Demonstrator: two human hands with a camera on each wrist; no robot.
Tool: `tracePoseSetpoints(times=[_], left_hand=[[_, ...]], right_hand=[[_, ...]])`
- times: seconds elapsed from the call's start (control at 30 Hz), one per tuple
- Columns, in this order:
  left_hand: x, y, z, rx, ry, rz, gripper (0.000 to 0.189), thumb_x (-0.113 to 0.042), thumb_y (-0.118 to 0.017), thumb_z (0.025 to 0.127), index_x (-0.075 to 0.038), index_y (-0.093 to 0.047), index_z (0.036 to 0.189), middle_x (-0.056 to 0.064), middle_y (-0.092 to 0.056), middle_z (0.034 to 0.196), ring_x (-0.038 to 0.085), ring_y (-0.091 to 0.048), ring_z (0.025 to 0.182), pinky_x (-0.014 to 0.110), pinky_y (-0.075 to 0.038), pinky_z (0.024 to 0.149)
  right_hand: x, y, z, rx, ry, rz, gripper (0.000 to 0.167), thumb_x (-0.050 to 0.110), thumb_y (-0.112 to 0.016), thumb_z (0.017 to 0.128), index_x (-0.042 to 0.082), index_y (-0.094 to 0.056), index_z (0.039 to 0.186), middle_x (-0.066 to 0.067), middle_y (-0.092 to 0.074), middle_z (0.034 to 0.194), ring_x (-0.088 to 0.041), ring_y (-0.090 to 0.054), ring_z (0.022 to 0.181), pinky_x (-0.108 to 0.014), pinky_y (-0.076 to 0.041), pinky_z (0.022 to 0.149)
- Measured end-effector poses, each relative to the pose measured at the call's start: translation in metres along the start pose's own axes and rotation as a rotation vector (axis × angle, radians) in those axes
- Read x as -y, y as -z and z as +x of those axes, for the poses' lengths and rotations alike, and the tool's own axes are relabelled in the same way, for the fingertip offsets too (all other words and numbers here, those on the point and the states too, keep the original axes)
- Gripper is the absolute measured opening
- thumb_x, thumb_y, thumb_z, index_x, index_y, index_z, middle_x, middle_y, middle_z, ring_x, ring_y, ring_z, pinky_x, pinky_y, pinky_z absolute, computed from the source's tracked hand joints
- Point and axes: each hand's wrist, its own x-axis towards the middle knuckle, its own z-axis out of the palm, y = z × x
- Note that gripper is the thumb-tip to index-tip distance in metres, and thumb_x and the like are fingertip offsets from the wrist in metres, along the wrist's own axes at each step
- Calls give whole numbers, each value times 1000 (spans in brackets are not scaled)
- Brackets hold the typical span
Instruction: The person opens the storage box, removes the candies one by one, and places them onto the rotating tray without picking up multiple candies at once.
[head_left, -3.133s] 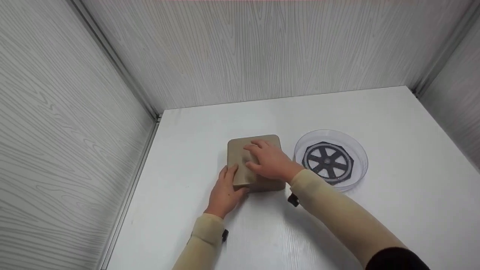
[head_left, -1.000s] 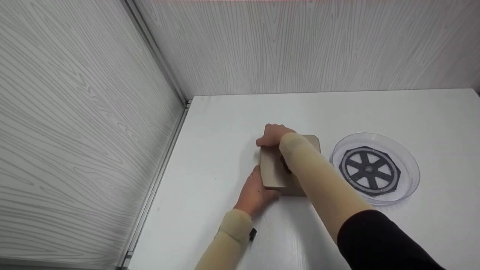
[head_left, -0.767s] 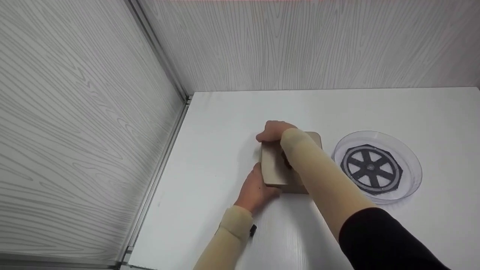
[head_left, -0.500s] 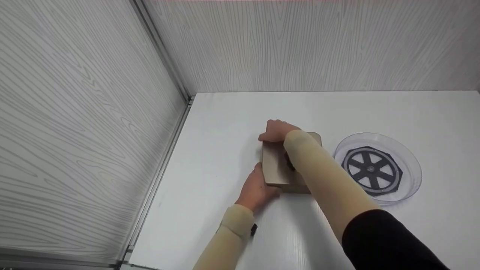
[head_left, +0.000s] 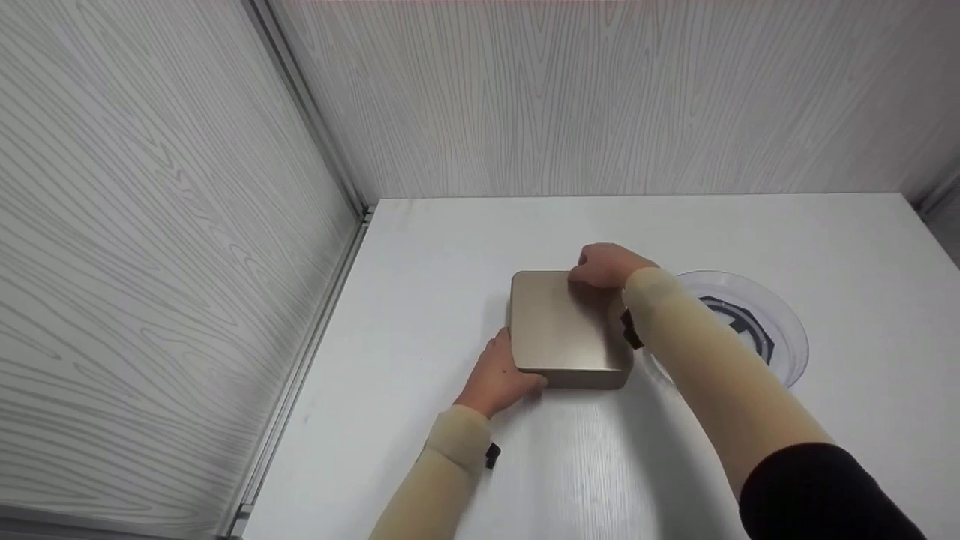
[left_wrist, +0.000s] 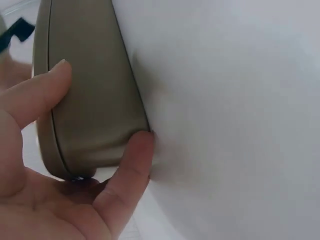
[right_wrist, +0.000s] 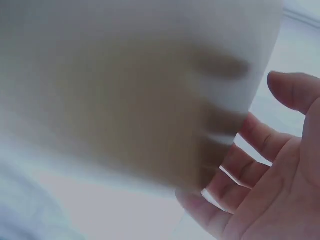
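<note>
A brownish-gold metal tin box (head_left: 555, 322) with rounded corners lies on the white table, and a lid seam runs along its side in the left wrist view. My left hand (head_left: 496, 379) grips its near left corner; the thumb presses the front wall and a finger (left_wrist: 139, 155) reaches to the bottom edge. At the far right part of the box, my right hand (head_left: 611, 264) has its fingers bent over the edge. In the right wrist view those fingers (right_wrist: 245, 170) pass behind the rim, their fingertips hidden, while the thumb (right_wrist: 290, 90) stands off the blurred lid (right_wrist: 115, 100).
Right of the box stands a clear round shallow dish (head_left: 796, 337) holding a dark spoked wheel-like piece (head_left: 761, 334), partly covered by my right forearm. Wood-grain panels (head_left: 525, 97) rise behind and at the left (head_left: 150, 262) of the white table (head_left: 420, 300).
My right hand first moved from the box's top to its far left edge, then slid rightward along the far edge, uncovering the lid. My left hand keeps hold of the near left corner.
</note>
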Motion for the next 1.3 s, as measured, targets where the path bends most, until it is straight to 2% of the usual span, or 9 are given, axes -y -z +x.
tracePoseSetpoints(times=[0.17,0.27,0.33,0.4,0.57,0.67,0.9,1.13,1.3], left_hand=[[1,17,7,39,75,36,103,-51,-79,81,-5,-28,158,15,-42,148,28,-45,134,46,-36,112],[-1,27,12,31,86,29,97,-57,-71,86,-4,-32,156,16,-43,145,29,-46,133,48,-37,111],[-2,31,17,18,87,8,91,-56,-67,89,-3,-34,155,16,-44,143,30,-48,132,48,-38,110],[-3,35,21,6,96,-14,85,-54,-64,92,-2,-37,153,17,-46,142,31,-49,131,48,-40,109],[-3,46,30,1,155,-60,71,-47,-60,96,0,-42,147,17,-46,140,30,-52,125,46,-45,103],[-2,52,37,4,172,-76,60,-39,-54,101,1,-43,143,18,-46,138,29,-53,120,45,-47,100],[3,61,43,-11,225,-112,48,-27,-39,108,3,-38,145,19,-47,137,27,-53,117,43,-47,98],[5,63,44,-11,258,-118,43,-25,-39,108,0,-38,142,18,-54,133,26,-54,112,41,-48,94],[5,65,44,-12,246,-92,42,-24,-40,107,-1,-39,142,18,-55,132,26,-55,109,40,-48,90]], right_hand=[[-19,0,-16,-53,-3,63,54,33,-54,97,-5,-55,135,-22,-64,121,-39,-58,116,-55,-44,101],[-24,-5,-26,-82,-36,132,58,32,-51,98,-7,-49,140,-22,-65,116,-38,-62,110,-54,-48,97],[-26,-9,-32,-91,-58,209,61,31,-50,98,-9,-43,144,-23,-64,113,-37,-63,105,-52,-51,93],[-25,-15,-37,-94,-76,308,65,31,-49,98,-9,-37,148,-24,-60,122,-36,-63,104,-48,-54,90],[-16,-33,-48,-112,-115,503,73,34,-52,96,-6,-29,152,-25,-47,143,-33,-58,114,-43,-54,91],[-10,-41,-52,-133,-118,550,72,34,-54,94,-7,-33,149,-23,-52,134,-32,-58,110,-42,-55,89],[6,-49,-54,-148,-92,550,58,31,-57,90,-8,-47,132,-19,-56,113,-29,-57,98,-39,-56,82],[16,-52,-56,-167,-125,477,41,25,-60,84,-4,-51,112,-14,-55,96,-25,-57,78,-33,-51,63],[17,-54,-56,-159,-132,422,39,26,-61,88,-3,-49,111,-14,-56,96,-23,-58,74,-32,-48,57]])
